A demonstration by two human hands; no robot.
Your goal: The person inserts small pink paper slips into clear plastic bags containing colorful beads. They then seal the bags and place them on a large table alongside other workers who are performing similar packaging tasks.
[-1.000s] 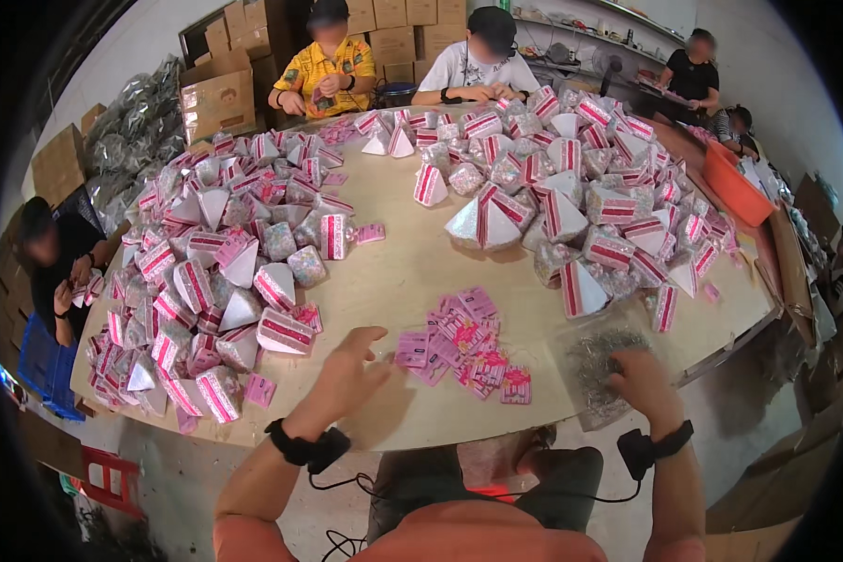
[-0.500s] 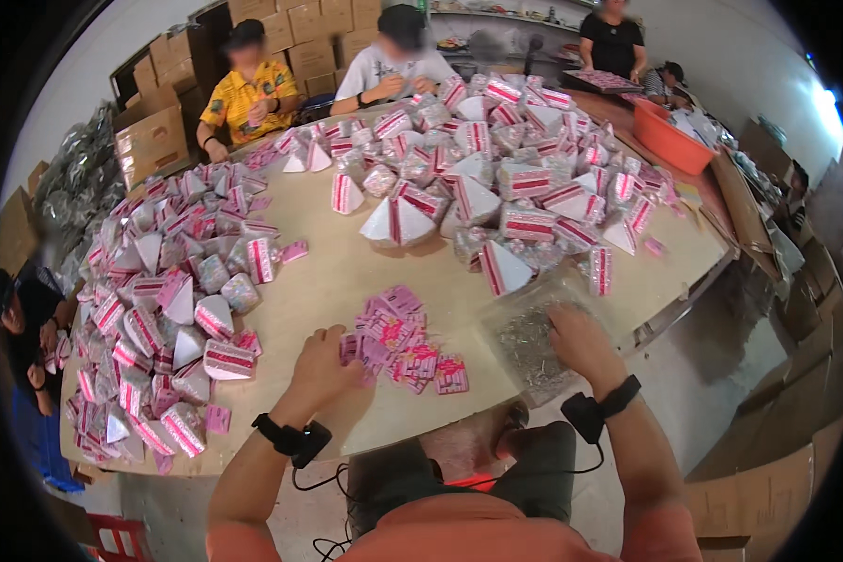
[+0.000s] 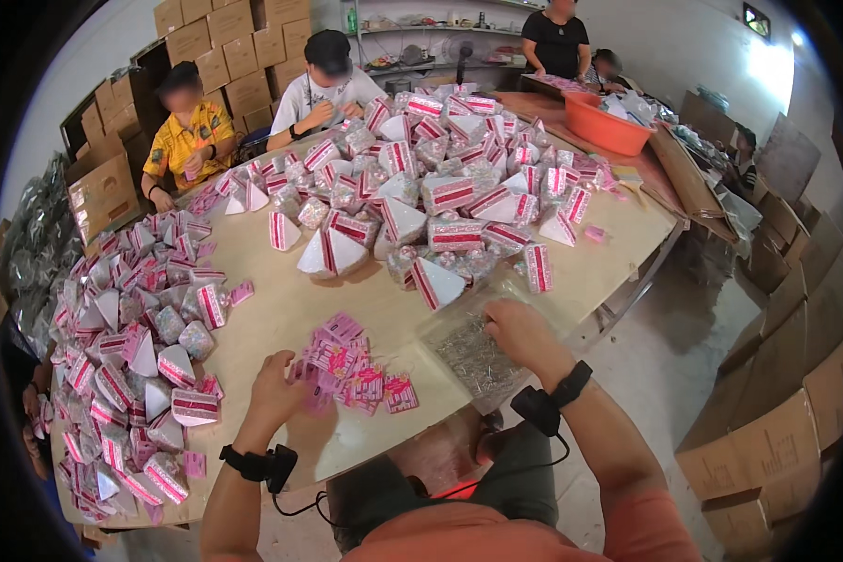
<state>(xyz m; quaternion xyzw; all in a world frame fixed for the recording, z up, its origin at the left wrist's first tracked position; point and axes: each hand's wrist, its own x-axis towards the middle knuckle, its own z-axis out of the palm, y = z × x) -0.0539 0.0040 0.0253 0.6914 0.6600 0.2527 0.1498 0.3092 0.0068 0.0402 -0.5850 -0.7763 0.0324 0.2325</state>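
Small pink printed cards (image 3: pixel 347 367) lie in a loose, overlapping heap on the table in front of me. At the heap's left edge is my left hand (image 3: pixel 273 391), fingers curled, closed on a pink card (image 3: pixel 317 397) that looks slightly blurred. To the right of the cards lies a shallow clear plastic tray (image 3: pixel 433 328) filled with thin silvery metal pins (image 3: pixel 478 361). My right hand (image 3: pixel 523 332) reaches over its far right part with fingers pinched together. What those fingertips hold, if anything, is hidden. Both wrists wear black straps with small boxes.
Wrapped pink-and-white cake-slice-shaped pieces form a big heap (image 3: pixel 431 192) at the back and another (image 3: pixel 131 347) along the left. An orange tub (image 3: pixel 609 126) stands at the far right. Several people work around the table (image 3: pixel 262 314). Cardboard boxes (image 3: pixel 759 468) line the right side.
The whole view has swung, so the table and heaps sit further left in the picture. Both hands stay by the same things, the left at the cards and the right over the pins.
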